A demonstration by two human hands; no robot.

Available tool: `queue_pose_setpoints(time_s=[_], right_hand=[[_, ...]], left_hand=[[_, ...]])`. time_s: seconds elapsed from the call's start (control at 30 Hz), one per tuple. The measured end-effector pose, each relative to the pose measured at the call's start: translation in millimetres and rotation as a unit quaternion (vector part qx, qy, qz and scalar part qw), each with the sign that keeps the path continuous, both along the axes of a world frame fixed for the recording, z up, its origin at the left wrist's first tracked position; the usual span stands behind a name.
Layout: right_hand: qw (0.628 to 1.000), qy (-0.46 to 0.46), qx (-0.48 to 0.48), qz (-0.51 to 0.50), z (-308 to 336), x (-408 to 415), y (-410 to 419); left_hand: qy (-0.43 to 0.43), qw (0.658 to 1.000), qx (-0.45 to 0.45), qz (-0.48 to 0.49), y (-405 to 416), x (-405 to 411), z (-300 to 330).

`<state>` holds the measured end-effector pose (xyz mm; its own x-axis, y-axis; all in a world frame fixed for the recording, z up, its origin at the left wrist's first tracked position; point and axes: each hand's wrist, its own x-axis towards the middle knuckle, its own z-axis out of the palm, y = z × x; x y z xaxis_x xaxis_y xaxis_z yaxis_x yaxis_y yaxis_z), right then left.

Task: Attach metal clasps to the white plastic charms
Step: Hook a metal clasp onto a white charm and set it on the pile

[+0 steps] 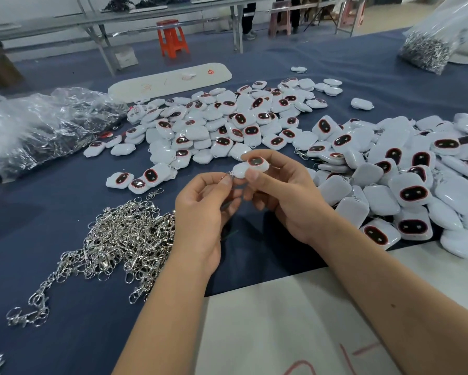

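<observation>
One white charm (250, 165) pinched in right hand (279, 196) fingers | left hand (203, 212) fingers pinch clasp ring (225, 176) at its loop | finished charms (406, 190) heaped right | unclasped charms (222, 123), loose clasps (122, 239) remain on tabletop (65, 190).

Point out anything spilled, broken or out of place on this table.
Nothing looks broken. The clasps lie in a loose tangle with stragglers trailing off, and one charm sits apart from the piles, ordinary clutter. The hands hold a charm.

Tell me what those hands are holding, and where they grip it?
The right hand pinches a white charm by its sides. The left hand pinches a small metal clasp at the charm's lower end.
</observation>
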<state>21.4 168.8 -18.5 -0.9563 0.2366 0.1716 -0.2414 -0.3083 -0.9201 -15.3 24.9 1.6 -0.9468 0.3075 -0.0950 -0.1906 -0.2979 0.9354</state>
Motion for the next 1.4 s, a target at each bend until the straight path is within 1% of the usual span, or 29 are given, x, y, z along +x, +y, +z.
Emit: queue_pose_setpoints(time_s=[0.13,0.23,0.33,0.4,0.47,0.53,0.6,0.67,0.7,0.73,0.77,0.8,0.87,0.9,0.93,0.97,1.03,1.07,1.2,1.3,1.37,1.4], right_hand=[[0.999,-0.015,0.035,-0.026,-1,0,0],[0.999,-0.019,0.034,-0.026,-1,0,-1],[0.999,-0.021,0.026,-0.025,-2,0,-1],[0.999,-0.022,0.018,-0.024,-2,-1,-1],[0.999,-0.021,0.012,-0.027,-2,-1,0],[0.999,-0.021,0.013,-0.031,-3,-1,1],[0.999,-0.025,0.024,-0.037,-4,-1,0],[0.997,-0.030,0.044,-0.048,-6,-2,0],[0.997,-0.033,0.051,-0.053,-6,-2,-1],[0.996,-0.033,0.056,-0.056,-6,-2,-1],[0.996,-0.031,0.057,-0.058,-6,-2,-1],[0.997,-0.027,0.052,-0.059,-6,-2,-1],[0.998,-0.014,0.032,-0.056,-4,-1,-1],[0.998,-0.008,0.024,-0.052,-4,-1,-1],[0.999,-0.003,0.018,-0.048,-3,-1,-1],[0.999,0.000,0.015,-0.042,-3,-1,-1],[1.000,-0.003,0.005,-0.028,-1,0,0],[1.000,-0.007,-0.003,-0.021,-1,0,0],[0.999,-0.028,-0.034,-0.007,1,-2,1],[0.999,-0.033,-0.026,0.007,1,-2,0],[0.999,-0.034,-0.027,0.014,1,-2,0],[0.999,-0.035,-0.031,0.012,2,-2,1]], left_hand=[[-0.005,0.998,0.022,0.052,0,-1,0],[0.015,0.998,0.013,0.063,0,-2,-1],[0.061,0.995,-0.036,0.073,-1,-6,-4],[0.122,0.984,-0.098,0.082,-3,-9,-6],[0.200,0.962,-0.168,0.085,-5,-13,-9],[0.286,0.923,-0.246,0.082,-8,-14,-9],[0.350,0.882,-0.305,0.080,-10,-14,-9],[0.401,0.844,-0.348,0.079,-12,-16,-9],[0.413,0.832,-0.363,0.077,-12,-16,-9],[0.411,0.830,-0.369,0.077,-12,-16,-9],[0.393,0.841,-0.363,0.080,-11,-15,-9],[0.355,0.868,-0.338,0.084,-9,-13,-9],[0.225,0.941,-0.236,0.089,-3,-8,-9],[0.156,0.968,-0.177,0.086,0,-5,-8],[0.100,0.984,-0.128,0.075,2,-2,-7],[0.059,0.992,-0.090,0.059,3,-1,-6],[0.006,0.999,-0.041,0.030,2,0,-2],[-0.007,0.999,-0.034,0.020,1,0,0],[0.010,0.998,-0.066,0.007,-1,0,3],[-0.007,0.999,-0.049,-0.002,-3,-1,4],[-0.006,0.999,-0.051,0.017,-3,-2,3],[0.015,0.997,-0.068,0.036,-3,-3,2]])
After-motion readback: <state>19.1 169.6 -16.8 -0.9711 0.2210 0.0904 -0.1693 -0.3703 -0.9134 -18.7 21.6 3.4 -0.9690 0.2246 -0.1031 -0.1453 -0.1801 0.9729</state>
